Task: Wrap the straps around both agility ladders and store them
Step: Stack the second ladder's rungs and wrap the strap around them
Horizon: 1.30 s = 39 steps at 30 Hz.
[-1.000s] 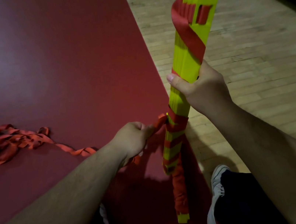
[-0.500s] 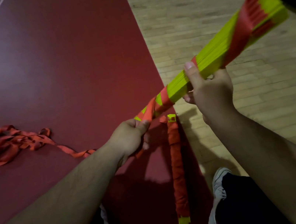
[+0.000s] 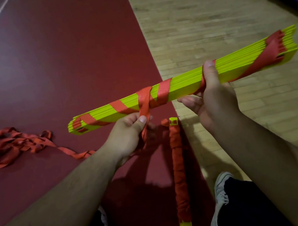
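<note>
A right hand (image 3: 214,98) grasps the half-wrapped ladder (image 3: 185,85) level above the floor; the left hand (image 3: 127,131) pinches the strap (image 3: 143,104) beneath it. Slackened tension could loosen the spiral, and the tangled slack (image 3: 3,147) may snag. The second ladder (image 3: 178,174) lies bound below.

Smooth plastic rungs (image 3: 182,83); woven cloth strap (image 3: 144,105); matt wood floor (image 3: 207,15).

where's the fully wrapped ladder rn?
Head view, lower centre: the wrapped ladder lies on the red floor along its edge with the wood floor, just left of the grey shoe and below the held ladder.
</note>
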{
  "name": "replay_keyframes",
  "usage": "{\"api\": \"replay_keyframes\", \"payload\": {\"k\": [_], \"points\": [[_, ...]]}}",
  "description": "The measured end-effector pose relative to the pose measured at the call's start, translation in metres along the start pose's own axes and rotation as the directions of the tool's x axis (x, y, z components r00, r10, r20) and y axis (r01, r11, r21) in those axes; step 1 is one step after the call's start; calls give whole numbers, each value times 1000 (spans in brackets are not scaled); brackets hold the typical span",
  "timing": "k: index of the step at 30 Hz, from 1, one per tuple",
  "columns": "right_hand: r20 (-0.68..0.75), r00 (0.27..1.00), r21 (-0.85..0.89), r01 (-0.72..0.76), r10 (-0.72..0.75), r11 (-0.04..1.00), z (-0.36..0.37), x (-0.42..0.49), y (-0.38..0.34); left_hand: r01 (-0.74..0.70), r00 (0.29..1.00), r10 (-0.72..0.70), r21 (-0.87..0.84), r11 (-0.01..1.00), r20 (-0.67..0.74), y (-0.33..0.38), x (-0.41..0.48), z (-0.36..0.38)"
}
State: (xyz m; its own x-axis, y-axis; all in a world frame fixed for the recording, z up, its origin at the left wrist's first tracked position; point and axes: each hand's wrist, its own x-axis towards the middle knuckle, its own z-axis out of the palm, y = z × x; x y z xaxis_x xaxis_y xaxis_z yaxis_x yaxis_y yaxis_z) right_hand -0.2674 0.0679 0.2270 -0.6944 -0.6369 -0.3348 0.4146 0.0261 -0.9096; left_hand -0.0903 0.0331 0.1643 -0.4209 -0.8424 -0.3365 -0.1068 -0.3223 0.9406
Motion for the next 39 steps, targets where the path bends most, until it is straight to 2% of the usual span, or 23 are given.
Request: {"api": "replay_keyframes", "payload": {"k": [5,8,12,16,19,21,24,26,28,30,33,36,39], "points": [[-38,996,28,-76,77,997,-4,7,1,-68,997,69,69,995,-19,-4,3,-1],[-41,988,50,-150,152,987,-5,7,-2,-96,995,96,-20,995,21,1,3,-4],[-31,969,40,-245,246,969,-7,5,-5,-141,989,137,-97,985,-54,9,1,-5],[5,955,35,-297,297,954,-7,5,-7,-202,975,191,-98,974,-112,12,1,-5],[124,959,49,-264,256,963,-7,5,-8,-194,971,172,-125,973,-166,15,2,-6],[250,949,53,-210,191,976,-6,6,-9,-157,977,116,-235,959,-180,18,3,-9],[442,894,27,-97,75,995,-5,7,-12,-63,996,36,-390,919,-76,27,4,-18],[541,841,45,-18,-9,999,-8,8,-9,38,999,-39,-403,915,6,32,3,-24],[591,806,89,-34,-25,995,-9,5,-5,96,995,-90,-416,904,33,35,4,-24],[514,857,96,-89,27,991,-5,0,-4,95,995,-101,-427,899,8,36,3,-20],[331,938,135,-150,98,979,0,0,-5,-25,999,13,-323,946,-39,32,3,-18],[228,962,180,-192,149,965,1,3,-7,-58,998,55,-113,992,-27,29,1,-18],[212,951,167,-264,227,950,1,0,-7,-50,998,44,-150,987,-45,27,1,-15]]}}
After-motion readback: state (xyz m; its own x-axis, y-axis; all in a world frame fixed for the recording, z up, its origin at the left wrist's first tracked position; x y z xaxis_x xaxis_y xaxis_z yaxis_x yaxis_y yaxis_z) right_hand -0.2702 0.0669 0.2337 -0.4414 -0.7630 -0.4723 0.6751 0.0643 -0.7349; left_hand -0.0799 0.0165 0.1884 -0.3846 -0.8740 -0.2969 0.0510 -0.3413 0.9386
